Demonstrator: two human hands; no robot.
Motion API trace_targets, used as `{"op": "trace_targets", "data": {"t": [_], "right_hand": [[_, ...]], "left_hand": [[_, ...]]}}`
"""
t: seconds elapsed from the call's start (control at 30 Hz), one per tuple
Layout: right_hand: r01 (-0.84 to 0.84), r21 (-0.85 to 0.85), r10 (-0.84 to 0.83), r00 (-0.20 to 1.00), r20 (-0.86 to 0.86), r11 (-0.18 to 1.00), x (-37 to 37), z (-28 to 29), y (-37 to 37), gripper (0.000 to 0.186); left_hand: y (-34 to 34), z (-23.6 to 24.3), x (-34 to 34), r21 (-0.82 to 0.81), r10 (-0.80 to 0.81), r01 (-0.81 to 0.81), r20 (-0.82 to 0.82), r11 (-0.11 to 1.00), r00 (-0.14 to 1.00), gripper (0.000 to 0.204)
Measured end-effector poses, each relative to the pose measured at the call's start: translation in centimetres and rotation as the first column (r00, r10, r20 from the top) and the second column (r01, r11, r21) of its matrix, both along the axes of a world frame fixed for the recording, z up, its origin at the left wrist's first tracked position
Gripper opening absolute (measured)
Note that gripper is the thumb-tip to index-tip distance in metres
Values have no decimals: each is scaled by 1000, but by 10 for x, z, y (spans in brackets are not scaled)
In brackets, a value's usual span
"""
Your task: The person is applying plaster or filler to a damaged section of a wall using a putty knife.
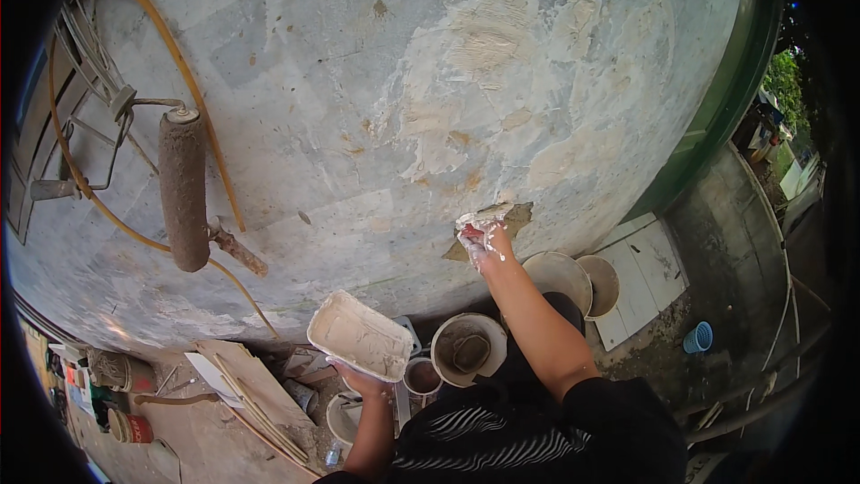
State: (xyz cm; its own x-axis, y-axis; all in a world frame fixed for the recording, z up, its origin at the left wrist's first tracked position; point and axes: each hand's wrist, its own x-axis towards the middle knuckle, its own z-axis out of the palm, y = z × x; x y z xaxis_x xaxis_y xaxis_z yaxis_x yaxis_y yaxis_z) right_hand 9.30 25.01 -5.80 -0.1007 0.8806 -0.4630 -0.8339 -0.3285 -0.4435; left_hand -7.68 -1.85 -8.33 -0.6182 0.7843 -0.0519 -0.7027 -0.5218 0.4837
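My right hand point(484, 237), coated in wet white plaster, is closed at the low part of a patchy grey wall point(358, 81). Something reddish shows between its fingers; the rest is hidden by plaster, so its kind cannot be told. A pale smear of plaster point(491, 211) lies just above the fingers, over a bare brownish patch point(519, 219) where the wall's coat is gone. At lower centre, my left hand point(360, 382) grips the near side of a rectangular plaster-caked tub point(324, 347), tilted and holding pale plaster, a short way off the wall.
A crusted paint roller point(184, 188) and a yellow hose point(170, 40) hang at left. Below stand a bucket point(442, 341) and further round tubs point(598, 280). White panels point(649, 269) and a blue cup point(698, 337) are at right; boards point(260, 385) lie lower left.
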Motion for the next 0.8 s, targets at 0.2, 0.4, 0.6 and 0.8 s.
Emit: {"op": "trace_targets", "data": {"t": [0.2, 0.4, 0.6, 0.8], "right_hand": [[-10, 43, 11, 999, -36, 999, 12, 27, -15, 28], [-24, 114, 29, 999, -41, 993, 45, 35, -21, 28], [-10, 254, 14, 1000, -13, 967, 76, 25, -32, 31], [-49, 67, 42, 995, 90, 997, 51, -15, -43, 28]], "left_hand": [[0, 4, 5, 21, -57, 57, 11, 998, 998, 71], [2, -1, 4, 21, -86, 86, 4, 996, 996, 69], [5, 11, 11, -6, -104, 105, 114, 994, 988, 66], [7, 19, 11, 10, -148, 148, 125, 989, 981, 66]]}}
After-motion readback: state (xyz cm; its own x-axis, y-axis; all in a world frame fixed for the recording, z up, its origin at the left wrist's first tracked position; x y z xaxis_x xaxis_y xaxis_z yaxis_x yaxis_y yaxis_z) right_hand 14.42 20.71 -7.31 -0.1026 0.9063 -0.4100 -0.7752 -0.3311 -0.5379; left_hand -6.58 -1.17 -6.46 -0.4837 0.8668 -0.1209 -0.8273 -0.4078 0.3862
